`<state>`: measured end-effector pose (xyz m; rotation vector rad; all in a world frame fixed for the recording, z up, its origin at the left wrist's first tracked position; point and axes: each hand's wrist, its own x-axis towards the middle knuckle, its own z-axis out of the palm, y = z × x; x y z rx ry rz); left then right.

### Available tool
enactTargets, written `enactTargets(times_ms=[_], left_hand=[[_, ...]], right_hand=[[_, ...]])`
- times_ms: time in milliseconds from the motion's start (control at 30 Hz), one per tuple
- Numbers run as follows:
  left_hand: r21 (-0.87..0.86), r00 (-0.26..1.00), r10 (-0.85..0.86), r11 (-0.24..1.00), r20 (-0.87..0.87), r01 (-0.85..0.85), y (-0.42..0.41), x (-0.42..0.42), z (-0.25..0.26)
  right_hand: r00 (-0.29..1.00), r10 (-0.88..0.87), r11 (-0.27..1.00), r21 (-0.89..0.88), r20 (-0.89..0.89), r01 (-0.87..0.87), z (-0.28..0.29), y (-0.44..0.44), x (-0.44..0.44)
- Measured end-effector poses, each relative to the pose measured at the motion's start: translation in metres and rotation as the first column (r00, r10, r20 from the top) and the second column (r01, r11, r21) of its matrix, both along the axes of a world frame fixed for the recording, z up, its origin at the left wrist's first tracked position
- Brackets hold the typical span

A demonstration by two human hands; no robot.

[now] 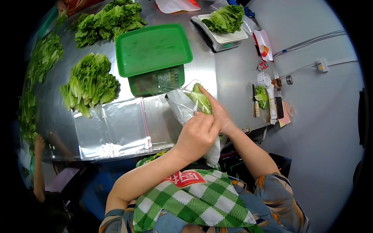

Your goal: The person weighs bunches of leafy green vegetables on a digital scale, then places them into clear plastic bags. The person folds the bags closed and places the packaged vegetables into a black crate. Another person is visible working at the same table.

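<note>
In front of my apron, a clear plastic bag (pixel 178 108) with a white panel hangs partly around lettuce leaves (pixel 201 99). My left hand (pixel 199 135) pinches the film with its fingertips on the near side. From the right, my right hand (pixel 217 112) holds the lettuce, its index finger stretched along the leaves. Shiny film lies about my right wrist; whether that hand is inside the bag, I cannot tell. Flat clear bags (pixel 123 125) with a pink-red strip lie stacked at the table's near edge. Left of centre rests a lettuce bunch (pixel 90 80).
A green tray (pixel 154 48) partly covers another green tray (pixel 182 76). Lettuce sits on a digital scale (pixel 227 39) at the far right. Small tools, including a knife (pixel 255 102), line the right edge near the wall. A co-worker's hand (pixel 39 144) is at the left.
</note>
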<state>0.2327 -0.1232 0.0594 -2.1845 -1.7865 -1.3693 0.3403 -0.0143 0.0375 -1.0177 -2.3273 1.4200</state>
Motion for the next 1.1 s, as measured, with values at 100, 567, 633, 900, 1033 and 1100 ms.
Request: enactTargets(times_ms=[100,567,633,900,1033,1100], left_hand=[[0.035,0.991,-0.125,0.991,-0.048,0.126,0.003,0.015,0.011],[-0.216,0.357,0.148,0.964,0.922,0.158,0.039,0.015,-0.027],[-0.068,-0.092,0.121,0.893,0.988,0.445,0.048,0.017,-0.029],[-0.096,-0.190,0.257,0.796,0.947,0.598,0.036,0.048,-0.070],[-0.469,0.355,0.313,0.675,0.881,0.569,0.010,0.068,-0.045],[-0.520,0.563,0.249,0.758,0.788,0.393,-0.001,0.066,-0.043]], right_hand=[[0.996,-0.075,0.996,-0.055,0.041,0.077,0.006,-0.008,0.008],[0.828,-0.426,0.834,-0.513,-0.366,0.202,0.020,0.010,0.078],[0.876,-0.301,0.930,-0.319,-0.378,0.182,0.000,0.012,0.086],[0.741,-0.582,0.644,-0.746,-0.335,0.168,-0.007,0.016,0.088],[0.763,-0.567,0.709,-0.655,-0.311,0.261,-0.007,0.044,0.102],[0.825,-0.505,0.836,-0.381,-0.255,0.394,0.000,0.051,0.107]])
